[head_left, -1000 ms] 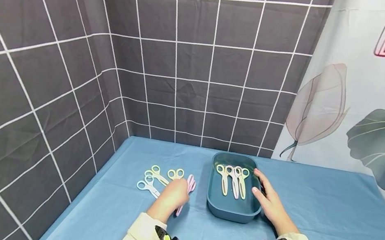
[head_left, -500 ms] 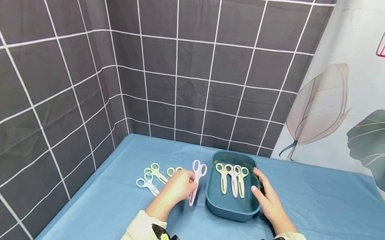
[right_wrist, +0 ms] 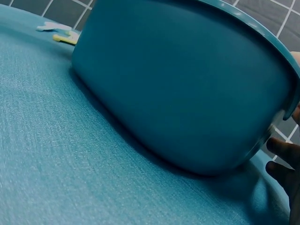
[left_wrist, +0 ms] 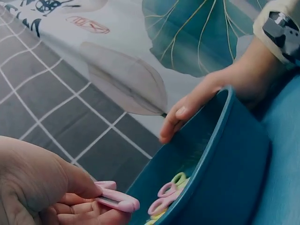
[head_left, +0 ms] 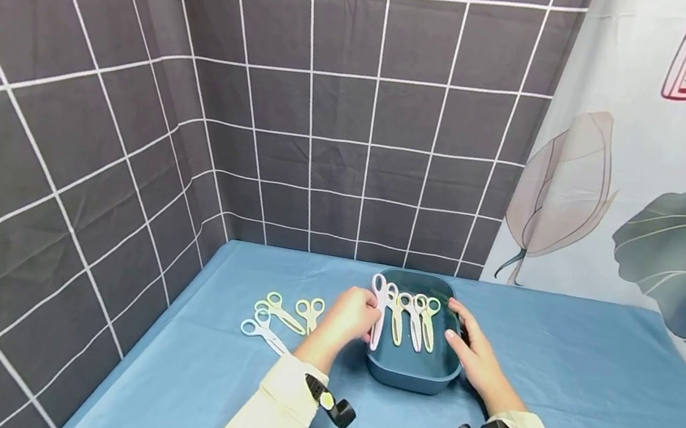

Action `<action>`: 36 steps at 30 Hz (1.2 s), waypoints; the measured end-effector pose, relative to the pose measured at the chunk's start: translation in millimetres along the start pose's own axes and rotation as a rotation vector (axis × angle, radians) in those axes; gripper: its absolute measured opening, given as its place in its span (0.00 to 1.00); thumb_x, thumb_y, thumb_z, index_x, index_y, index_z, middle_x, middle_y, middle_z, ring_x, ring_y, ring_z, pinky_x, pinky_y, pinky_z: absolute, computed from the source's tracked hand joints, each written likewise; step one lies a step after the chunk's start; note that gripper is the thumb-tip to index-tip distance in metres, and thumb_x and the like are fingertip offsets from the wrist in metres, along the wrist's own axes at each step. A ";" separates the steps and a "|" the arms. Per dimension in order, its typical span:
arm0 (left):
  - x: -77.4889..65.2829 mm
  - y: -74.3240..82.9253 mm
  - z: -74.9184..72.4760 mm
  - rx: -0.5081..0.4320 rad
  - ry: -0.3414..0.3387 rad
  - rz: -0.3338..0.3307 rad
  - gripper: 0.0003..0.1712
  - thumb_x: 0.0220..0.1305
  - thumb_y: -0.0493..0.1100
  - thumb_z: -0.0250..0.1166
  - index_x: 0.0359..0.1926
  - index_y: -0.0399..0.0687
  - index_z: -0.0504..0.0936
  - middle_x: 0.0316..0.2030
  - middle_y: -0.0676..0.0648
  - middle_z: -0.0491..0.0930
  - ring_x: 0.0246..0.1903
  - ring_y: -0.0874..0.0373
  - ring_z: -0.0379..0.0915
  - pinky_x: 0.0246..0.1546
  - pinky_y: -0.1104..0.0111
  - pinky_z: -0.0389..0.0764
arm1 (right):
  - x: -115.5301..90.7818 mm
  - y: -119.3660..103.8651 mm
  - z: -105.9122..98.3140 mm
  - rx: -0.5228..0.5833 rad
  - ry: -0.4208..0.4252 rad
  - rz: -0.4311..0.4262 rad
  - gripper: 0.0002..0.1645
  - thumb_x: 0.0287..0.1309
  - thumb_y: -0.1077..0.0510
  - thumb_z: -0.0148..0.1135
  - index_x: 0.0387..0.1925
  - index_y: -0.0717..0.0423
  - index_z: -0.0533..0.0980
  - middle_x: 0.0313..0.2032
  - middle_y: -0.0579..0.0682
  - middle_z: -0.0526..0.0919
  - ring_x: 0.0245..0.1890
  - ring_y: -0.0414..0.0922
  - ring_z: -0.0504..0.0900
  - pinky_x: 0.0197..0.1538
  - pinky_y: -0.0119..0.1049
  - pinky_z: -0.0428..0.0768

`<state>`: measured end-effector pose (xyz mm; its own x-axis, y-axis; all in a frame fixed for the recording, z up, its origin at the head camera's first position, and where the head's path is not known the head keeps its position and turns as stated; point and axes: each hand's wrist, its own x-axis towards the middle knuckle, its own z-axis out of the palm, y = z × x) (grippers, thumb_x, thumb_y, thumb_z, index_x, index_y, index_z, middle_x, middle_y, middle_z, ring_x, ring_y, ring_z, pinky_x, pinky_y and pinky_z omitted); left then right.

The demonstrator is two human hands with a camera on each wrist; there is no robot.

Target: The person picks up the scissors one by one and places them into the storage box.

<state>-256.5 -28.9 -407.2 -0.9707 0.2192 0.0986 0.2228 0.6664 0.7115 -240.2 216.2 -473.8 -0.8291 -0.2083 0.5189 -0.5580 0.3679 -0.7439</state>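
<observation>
Compared with half a second ago, the left hand (head_left: 350, 313) has shifted rightward, bringing the pink scissors (head_left: 378, 323) from over the blue cloth (head_left: 189, 398) to the left edge of the blue bin (head_left: 407, 380); that appears to put the carry well along, though the pair is not yet released. Farthest left, the light blue scissors (head_left: 269, 334) lie on the cloth, with the yellow-green scissors (head_left: 286, 317) just beyond and the yellow scissors (head_left: 310, 318) to their right, all three outside the bin. Next comes the left hand, reaching forward and inward, its thumb and fingers pinching the pink pair with the handles farthest away. Whether the blades touch the bin's wall is hard to tell. Inside the bin, the other scissors (head_left: 414, 326) lie close together. Rightmost, the right hand (head_left: 474, 350) touches the right rim, fingers fairly straight, thumb apart.
</observation>
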 end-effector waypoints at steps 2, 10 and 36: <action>2.9 3.5 6.3 0.009 -0.008 -0.005 0.12 0.54 0.33 0.55 0.16 0.43 0.73 0.10 0.52 0.72 0.07 0.63 0.72 0.11 0.74 0.72 | 0.0 0.0 0.2 -0.003 0.003 0.004 0.29 0.61 0.69 0.50 0.63 0.64 0.59 0.63 0.65 0.59 0.57 0.65 0.62 0.54 0.17 0.57; 8.5 18.7 38.0 0.340 0.013 -0.011 0.13 0.48 0.34 0.60 0.12 0.48 0.72 0.15 0.49 0.76 0.18 0.59 0.75 0.20 0.71 0.74 | 0.6 1.4 0.9 0.011 0.006 0.001 0.28 0.61 0.69 0.50 0.63 0.63 0.59 0.63 0.65 0.60 0.55 0.65 0.64 0.54 0.18 0.58; 21.2 23.7 86.5 0.581 0.055 -0.231 0.07 0.56 0.37 0.59 0.29 0.46 0.83 0.29 0.47 0.82 0.30 0.55 0.79 0.25 0.64 0.77 | -0.6 11.8 2.1 0.003 0.017 -0.004 0.27 0.62 0.67 0.50 0.63 0.60 0.60 0.64 0.63 0.59 0.60 0.63 0.60 0.54 0.18 0.57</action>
<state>-264.0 53.2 -448.5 -0.9994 -0.0031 0.0343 0.0047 0.9742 0.2258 -246.4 218.8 -483.7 -0.8262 -0.1947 0.5287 -0.5613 0.3645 -0.7430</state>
